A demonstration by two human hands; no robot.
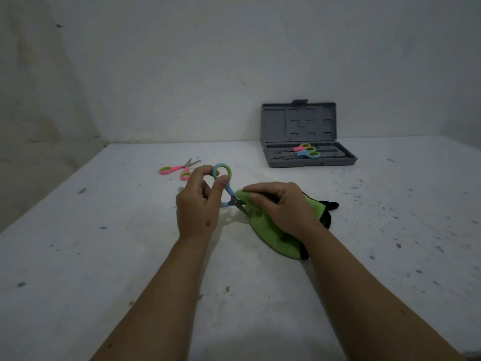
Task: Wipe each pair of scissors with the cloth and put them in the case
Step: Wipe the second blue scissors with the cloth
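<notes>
Wiping is under way: the left hand (197,204) pinches the blue scissors (226,190) by a handle loop while the right hand (281,204) grips the green cloth (270,233) around the blades. Next, they probably go into the grey case (309,162), far right.

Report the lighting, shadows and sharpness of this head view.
Head view: dim, flat, greyish light with no glare; soft shadows under the left hand and cloth; wide-angle bend at the table edges; the scissors in the case look soft and small.

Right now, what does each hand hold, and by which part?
Left hand pinches the blue scissors by a handle loop; right hand grips the green cloth around their blades.
</notes>
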